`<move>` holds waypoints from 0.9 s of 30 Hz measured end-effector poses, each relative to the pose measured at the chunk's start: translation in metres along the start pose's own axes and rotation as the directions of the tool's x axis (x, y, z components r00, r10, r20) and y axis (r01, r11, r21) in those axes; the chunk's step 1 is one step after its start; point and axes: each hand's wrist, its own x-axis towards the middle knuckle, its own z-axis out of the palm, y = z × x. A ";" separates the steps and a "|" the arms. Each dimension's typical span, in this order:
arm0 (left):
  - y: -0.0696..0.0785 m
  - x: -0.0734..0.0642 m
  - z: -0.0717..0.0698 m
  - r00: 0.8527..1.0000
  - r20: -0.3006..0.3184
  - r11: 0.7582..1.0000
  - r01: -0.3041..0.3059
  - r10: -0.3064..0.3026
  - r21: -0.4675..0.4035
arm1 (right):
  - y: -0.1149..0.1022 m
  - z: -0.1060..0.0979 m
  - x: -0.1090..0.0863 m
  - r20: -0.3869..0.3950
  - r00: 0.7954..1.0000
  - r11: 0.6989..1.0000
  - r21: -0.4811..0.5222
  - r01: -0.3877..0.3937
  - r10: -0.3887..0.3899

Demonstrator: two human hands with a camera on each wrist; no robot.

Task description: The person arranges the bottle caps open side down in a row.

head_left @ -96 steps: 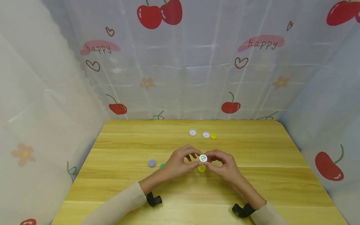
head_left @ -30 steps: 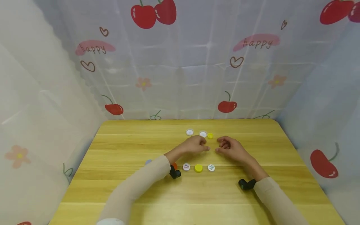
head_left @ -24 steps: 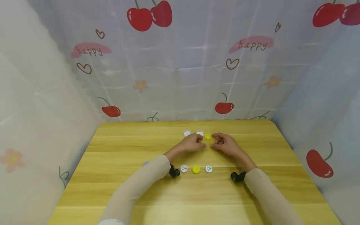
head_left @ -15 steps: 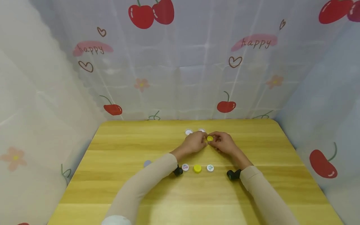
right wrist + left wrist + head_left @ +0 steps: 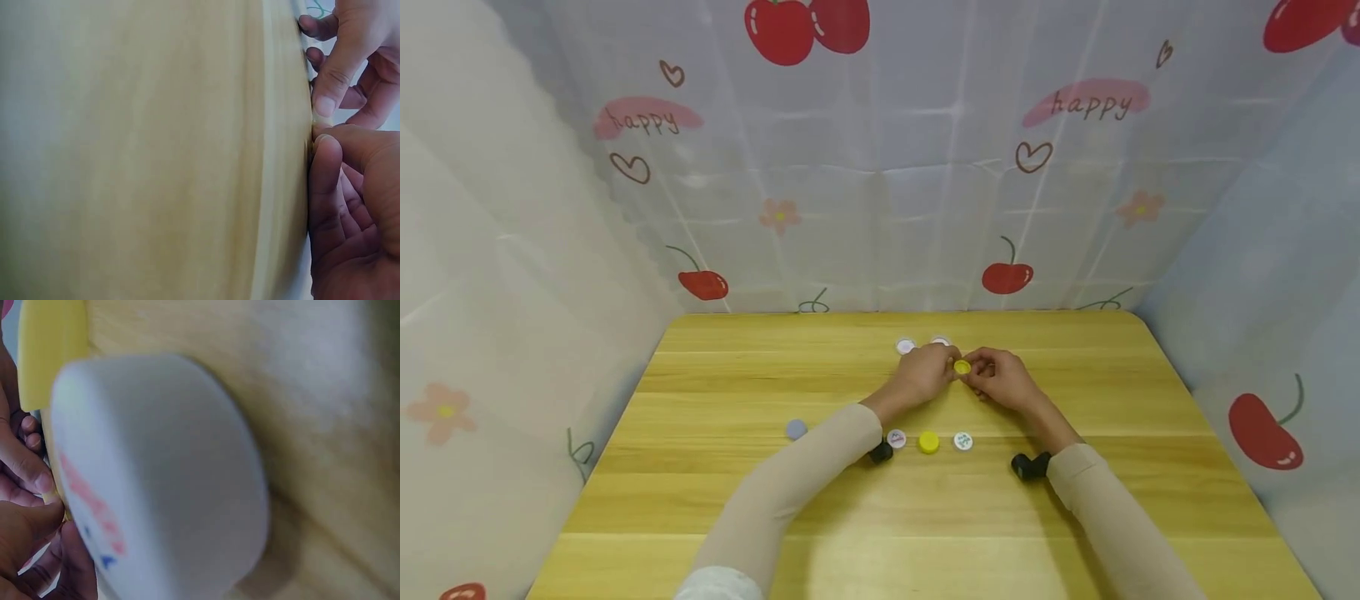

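- Pinched between left hand (image 5: pixel 927 371) and right hand (image 5: pixel 1006 381): a small, shallow, round yellow plastic-looking cap (image 5: pixel 962 367), with raised rim and open, slightly duller inside turned toward the head camera.
- Located well beyond and slightly right of the solid round yellow plastic-looking lid (image 5: pixel 928 442) on the wood-grained table (image 5: pixel 850 533).
- Grasping the cap at its left side with left thumb and fingertip, at its right side with right thumb and fingertip.
- Just left of the yellow lid: a round white lid with pink and blue marks (image 5: pixel 897 439); just right: a round white lid with green marks (image 5: pixel 962 442); well to the left: a flat bluish-grey disc (image 5: pixel 796 429).
- Well beyond the yellow lid: two round white discs with pale rims (image 5: pixel 906 346), both partly covered by the left hand.
- Visible from the left wrist only: the smooth, deep side wall of the pink-marked lid, large and blurred.
- Visible from the right wrist: thumbs nearly meeting over a sliver of yellow; open inside of the cap clear from the head view alone.
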 end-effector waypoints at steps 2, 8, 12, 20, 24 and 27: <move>0.000 0.000 -0.002 1.000 0.001 1.000 -0.002 0.002 0.009 | 0.000 0.000 0.000 0.004 1.000 1.000 -0.009 0.012 -0.012; -0.005 -0.007 -0.011 0.997 0.033 0.997 -0.076 0.076 -0.014 | -0.005 0.000 -0.009 0.065 0.996 0.997 -0.044 0.060 -0.057; -0.010 -0.025 -0.025 0.987 0.021 0.983 -0.157 0.160 -0.090 | -0.014 0.000 -0.020 0.066 0.990 0.989 -0.074 0.127 -0.122; -0.022 -0.088 -0.037 0.951 -0.147 0.878 -0.309 0.273 -0.366 | -0.042 0.007 -0.059 -0.038 0.963 0.960 0.074 0.270 -0.268; -0.018 -0.118 -0.034 0.928 -0.261 0.786 -0.366 0.267 -0.497 | -0.055 0.016 -0.077 -0.094 0.923 0.899 0.209 0.386 -0.374; -0.013 -0.134 -0.032 0.909 -0.338 0.732 -0.400 0.242 -0.551 | -0.061 0.023 -0.086 -0.130 0.891 0.847 0.274 0.455 -0.436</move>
